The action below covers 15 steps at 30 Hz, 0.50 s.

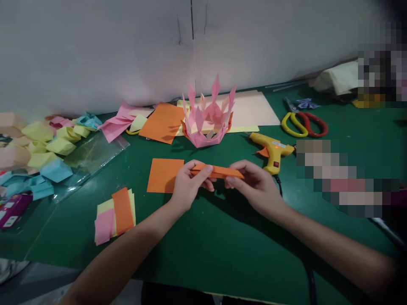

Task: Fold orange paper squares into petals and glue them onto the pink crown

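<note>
A narrow folded strip of orange paper (219, 171) is held level above the table between both hands. My left hand (190, 182) pinches its left end, thumb on top. The right end lies between the thumb and fingers of my right hand (254, 180). Just left of my left hand, a square orange sheet (162, 176) lies flat, partly covered by that hand. Beyond the hands stands a pink folded-paper crown (208, 137) with upright pointed petals and bits of orange at its sides.
A yellow glue gun (271, 148) and red-and-yellow-handled scissors (305, 123) lie at right. Paper strips (124, 212) are stacked at left. Folded paper pieces (60, 146) pile at far left near a plastic bag (92, 165). Pale sheets (254, 108) lie by the wall.
</note>
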Each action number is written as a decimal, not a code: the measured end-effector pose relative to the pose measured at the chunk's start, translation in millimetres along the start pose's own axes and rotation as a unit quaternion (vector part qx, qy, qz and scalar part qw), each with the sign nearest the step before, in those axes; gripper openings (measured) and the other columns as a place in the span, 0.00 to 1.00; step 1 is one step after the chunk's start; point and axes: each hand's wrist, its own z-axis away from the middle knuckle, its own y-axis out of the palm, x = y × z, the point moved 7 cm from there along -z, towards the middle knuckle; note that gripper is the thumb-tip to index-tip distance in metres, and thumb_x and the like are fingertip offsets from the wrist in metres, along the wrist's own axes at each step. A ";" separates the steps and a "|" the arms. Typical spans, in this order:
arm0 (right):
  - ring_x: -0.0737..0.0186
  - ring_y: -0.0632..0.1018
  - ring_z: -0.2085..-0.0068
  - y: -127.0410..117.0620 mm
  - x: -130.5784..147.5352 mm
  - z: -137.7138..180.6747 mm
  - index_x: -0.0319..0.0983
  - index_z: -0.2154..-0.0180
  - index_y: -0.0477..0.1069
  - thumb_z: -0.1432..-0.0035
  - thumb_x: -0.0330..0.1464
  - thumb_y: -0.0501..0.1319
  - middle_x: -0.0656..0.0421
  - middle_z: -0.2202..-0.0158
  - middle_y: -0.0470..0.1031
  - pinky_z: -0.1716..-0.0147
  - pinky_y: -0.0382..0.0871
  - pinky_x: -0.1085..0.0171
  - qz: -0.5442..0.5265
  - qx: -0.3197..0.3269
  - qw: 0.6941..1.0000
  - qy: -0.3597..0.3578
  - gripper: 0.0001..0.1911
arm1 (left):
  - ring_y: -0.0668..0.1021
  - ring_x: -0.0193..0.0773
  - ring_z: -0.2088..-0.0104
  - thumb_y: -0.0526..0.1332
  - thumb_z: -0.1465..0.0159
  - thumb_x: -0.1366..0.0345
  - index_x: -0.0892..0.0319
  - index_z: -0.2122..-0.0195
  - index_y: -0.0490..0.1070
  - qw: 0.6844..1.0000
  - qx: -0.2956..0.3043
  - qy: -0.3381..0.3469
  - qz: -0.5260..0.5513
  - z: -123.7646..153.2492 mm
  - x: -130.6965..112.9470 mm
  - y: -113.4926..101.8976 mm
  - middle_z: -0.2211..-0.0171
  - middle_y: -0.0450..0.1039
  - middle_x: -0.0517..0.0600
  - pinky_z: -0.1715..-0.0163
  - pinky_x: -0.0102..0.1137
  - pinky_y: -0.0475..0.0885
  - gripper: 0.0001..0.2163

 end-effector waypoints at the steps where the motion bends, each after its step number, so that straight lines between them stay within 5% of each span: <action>1: 0.68 0.73 0.75 -5.1 -0.3 -1.2 0.41 0.68 0.68 0.47 0.40 0.64 0.63 0.77 0.70 0.74 0.69 0.67 0.003 -0.031 1.000 0.003 0.11 | 0.74 0.29 0.82 0.67 0.49 0.55 0.61 0.72 0.66 1.000 0.017 -0.013 -0.003 0.8 0.8 2.9 0.79 0.74 0.46 0.80 0.26 0.72 0.16; 8: 0.67 0.74 0.76 -18.8 -3.7 -2.4 0.41 0.70 0.70 0.47 0.38 0.64 0.62 0.76 0.73 0.74 0.71 0.66 0.047 -0.098 0.994 0.010 0.08 | 0.79 0.36 0.72 0.67 0.47 0.62 0.63 0.62 0.72 0.992 0.085 -0.063 -0.065 2.6 7.0 12.9 0.72 0.77 0.51 0.71 0.30 0.74 0.13; 15: 0.65 0.73 0.75 -17.4 3.6 1.5 0.42 0.69 0.68 0.44 0.36 0.61 0.61 0.76 0.71 0.75 0.69 0.65 0.131 -0.090 0.987 -0.036 0.05 | 0.76 0.34 0.72 0.58 0.39 0.66 0.61 0.73 0.69 0.967 0.078 0.020 -0.243 7.3 -4.5 14.5 0.76 0.74 0.47 0.69 0.29 0.69 0.07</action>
